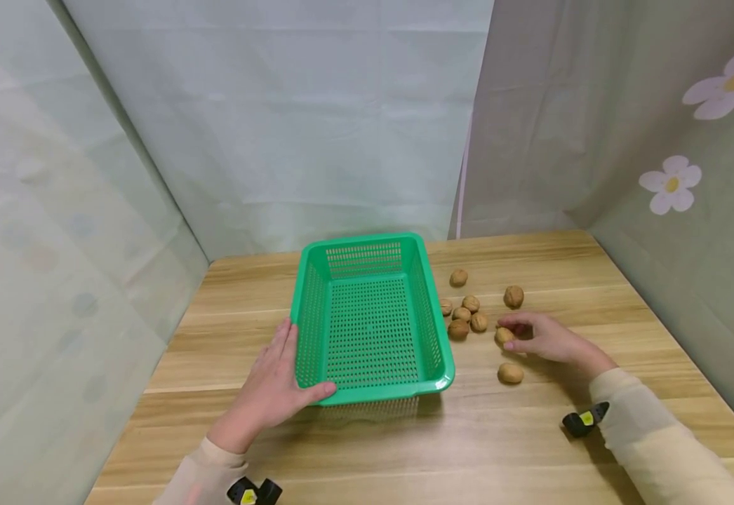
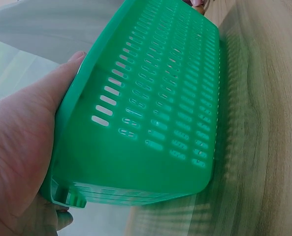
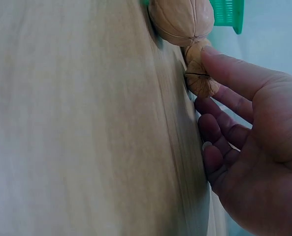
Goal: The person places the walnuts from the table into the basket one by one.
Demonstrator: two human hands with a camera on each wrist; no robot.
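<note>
Straight-fingered, the left hand [image 1: 272, 384] is straddling the near-left corner of the green basket [image 1: 373, 394], presumably steadying it on the bench [image 1: 367, 459]. Right of the basket, the right hand [image 1: 545, 339] is pinching a walnut [image 1: 504, 336]; other walnuts [image 1: 458, 330] are lying nearby.

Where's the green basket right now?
In the head view, the green basket is near the middle, just left of the walnuts, with the left hand on its left rim.

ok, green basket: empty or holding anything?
Empty: the head view shows nothing inside the basket; the visible walnuts are all outside, to its right.
</note>
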